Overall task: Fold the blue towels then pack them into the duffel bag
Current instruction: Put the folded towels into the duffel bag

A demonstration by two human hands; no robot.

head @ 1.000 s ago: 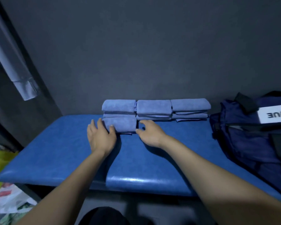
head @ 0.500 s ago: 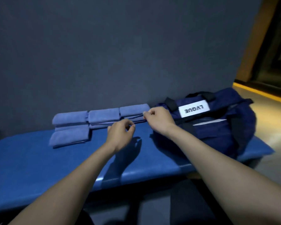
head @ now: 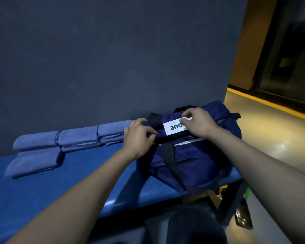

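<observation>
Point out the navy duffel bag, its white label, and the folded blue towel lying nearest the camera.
Navy fabric duffel bag (head: pixel 197 161): head view, on its front side panel.
White rectangular label (head: pixel 173 128): head view, on its printed left half.
Folded blue towel nearest the camera (head: pixel 33 162): head view, on the middle of its top face.

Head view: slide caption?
Both hands, left and right, grip the navy duffel bag beside folded blue towels.

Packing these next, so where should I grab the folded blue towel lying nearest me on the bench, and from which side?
Take the nearest folded towel by both short ends, from above and the front. It lies flat and long; the wall blocks the back.
</observation>
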